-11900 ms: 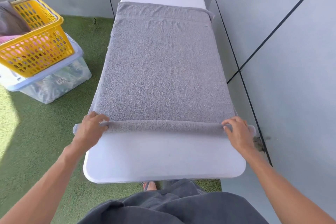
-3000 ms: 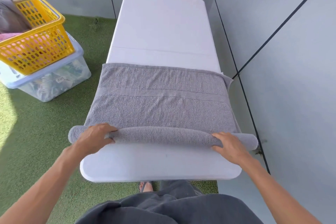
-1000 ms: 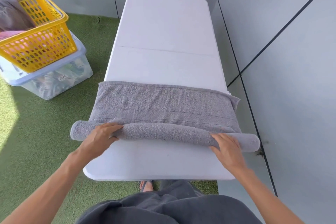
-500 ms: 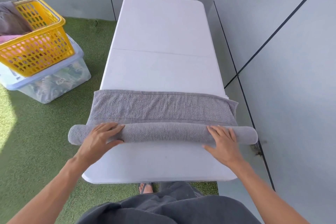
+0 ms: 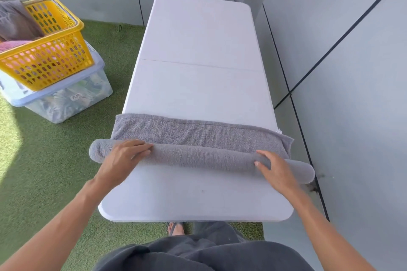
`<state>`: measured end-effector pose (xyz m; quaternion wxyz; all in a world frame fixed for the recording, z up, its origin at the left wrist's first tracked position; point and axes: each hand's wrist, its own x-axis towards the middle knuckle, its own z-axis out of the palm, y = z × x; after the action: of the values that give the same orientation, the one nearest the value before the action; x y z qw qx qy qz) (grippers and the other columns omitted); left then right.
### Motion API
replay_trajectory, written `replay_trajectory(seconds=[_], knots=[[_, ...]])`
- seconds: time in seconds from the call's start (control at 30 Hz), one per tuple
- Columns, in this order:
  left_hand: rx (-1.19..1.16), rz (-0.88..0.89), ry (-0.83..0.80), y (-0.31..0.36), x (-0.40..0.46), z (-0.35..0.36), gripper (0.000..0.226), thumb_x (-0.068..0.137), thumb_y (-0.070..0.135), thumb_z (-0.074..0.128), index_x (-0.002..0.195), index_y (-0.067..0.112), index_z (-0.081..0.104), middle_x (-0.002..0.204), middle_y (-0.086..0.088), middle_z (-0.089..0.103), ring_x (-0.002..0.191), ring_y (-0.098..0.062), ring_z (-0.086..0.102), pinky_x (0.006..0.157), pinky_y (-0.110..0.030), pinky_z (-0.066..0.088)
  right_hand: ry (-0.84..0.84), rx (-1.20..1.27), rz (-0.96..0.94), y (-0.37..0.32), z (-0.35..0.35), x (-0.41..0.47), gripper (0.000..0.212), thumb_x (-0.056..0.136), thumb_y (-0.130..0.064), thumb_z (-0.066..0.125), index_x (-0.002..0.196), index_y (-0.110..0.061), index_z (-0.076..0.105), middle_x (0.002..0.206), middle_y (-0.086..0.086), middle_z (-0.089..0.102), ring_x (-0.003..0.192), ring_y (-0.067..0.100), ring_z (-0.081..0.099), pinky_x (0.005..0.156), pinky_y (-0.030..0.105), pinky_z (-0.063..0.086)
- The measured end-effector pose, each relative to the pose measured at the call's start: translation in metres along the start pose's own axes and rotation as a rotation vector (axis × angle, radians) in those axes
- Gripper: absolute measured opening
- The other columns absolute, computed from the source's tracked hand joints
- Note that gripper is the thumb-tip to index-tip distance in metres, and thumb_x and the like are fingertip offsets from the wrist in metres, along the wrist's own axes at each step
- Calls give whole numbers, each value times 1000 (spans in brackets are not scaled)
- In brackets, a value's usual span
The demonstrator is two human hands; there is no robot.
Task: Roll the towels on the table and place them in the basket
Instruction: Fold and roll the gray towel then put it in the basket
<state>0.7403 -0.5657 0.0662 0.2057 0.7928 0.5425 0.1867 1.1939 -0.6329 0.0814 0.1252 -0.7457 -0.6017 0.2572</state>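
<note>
far left: yellow basket (image 5: 47, 59) with perforated walls sits tilted on a clear lidded storage bin (image 5: 66, 97), both on the green turf (image 5: 33, 160), well apart from the table. a grey cloth (image 5: 16, 20) and something pink (image 5: 11, 45) are already in the basket.

next over, your left hand (image 5: 123, 158) lies on top of the roll near its left end. fingers are straight and close together, pointing right along the roll, pressing down on it rather than curling round it.

centre: the grey towel (image 5: 198, 145) lies across the near half of the white table (image 5: 198, 50). most of it is wound into a long, even, fairly tight roll running the full table width. the left end of the roll overhangs the table's left edge; the right end overhangs the right edge and sits slightly nearer you, so the roll is a bit skewed. a narrow flat strip of terry is left unrolled beyond the roll, hemmed far edge showing, with its right corner drooping off the table's side.

right: your right hand (image 5: 276, 169) rests on the roll near its right end, fingers curved over the top and held together, thumb on the near side.

grey wall panels (image 5: 352, 72) run along the right of the table.
</note>
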Motion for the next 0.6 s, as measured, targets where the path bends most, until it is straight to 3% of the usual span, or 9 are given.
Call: replay_trajectory(seconds=[0.1, 0.2, 0.3, 0.4, 0.43, 0.5, 0.6], knots=[[158, 88, -62, -8, -19, 17, 63, 85, 54, 60, 139, 22, 51, 138, 6, 52, 131, -17, 45, 112, -40, 32, 27, -227, -99, -2, 17, -14, 56, 90, -52, 57, 138, -26, 48, 140, -9, 49, 136, 16, 37, 114, 39, 22], [174, 89, -45, -11, -20, 22, 67, 75, 27, 80, 136, 19, 54, 130, 0, 59, 124, -25, 53, 108, -37, 33, -64, -430, -125, 0, 30, -24, 65, 89, -52, 56, 145, -25, 37, 146, -9, 40, 141, 16, 26, 118, 40, 10], [135, -7, -166, -6, -5, 9, 54, 78, 20, 78, 128, 24, 61, 119, 4, 65, 112, -23, 58, 98, -37, 42, -113, -434, -118, 1, 24, -18, 58, 89, -48, 60, 140, -25, 44, 137, -8, 50, 131, 16, 39, 112, 39, 23], [68, -178, -518, -11, 14, -12, 51, 81, 30, 75, 129, 34, 58, 121, 11, 60, 116, -17, 54, 100, -35, 40, -371, -251, -16, 2, 0, -1, 52, 79, -54, 69, 125, -31, 58, 117, -7, 63, 109, 15, 56, 96, 36, 43], [36, -209, -566, -12, 19, -16, 50, 82, 31, 75, 128, 37, 58, 123, 13, 58, 119, -16, 52, 103, -35, 38, -449, -181, 26, 2, -6, 4, 50, 76, -53, 71, 120, -32, 60, 113, -9, 64, 105, 14, 58, 92, 34, 46], [-47, -188, -432, -11, 24, -16, 43, 85, 27, 72, 123, 42, 60, 128, 8, 59, 122, -19, 53, 104, -38, 39, -406, -40, 58, 2, -8, 10, 50, 76, -48, 74, 121, -31, 60, 116, -13, 62, 111, 10, 57, 94, 29, 44], [-56, -49, -45, -2, 17, -9, 30, 92, 27, 64, 122, 29, 66, 125, 3, 63, 116, -22, 59, 98, -40, 46, -8, -1, -35, 2, 4, 9, 47, 88, -50, 60, 129, -27, 56, 127, -8, 59, 122, 12, 51, 104, 33, 38]])
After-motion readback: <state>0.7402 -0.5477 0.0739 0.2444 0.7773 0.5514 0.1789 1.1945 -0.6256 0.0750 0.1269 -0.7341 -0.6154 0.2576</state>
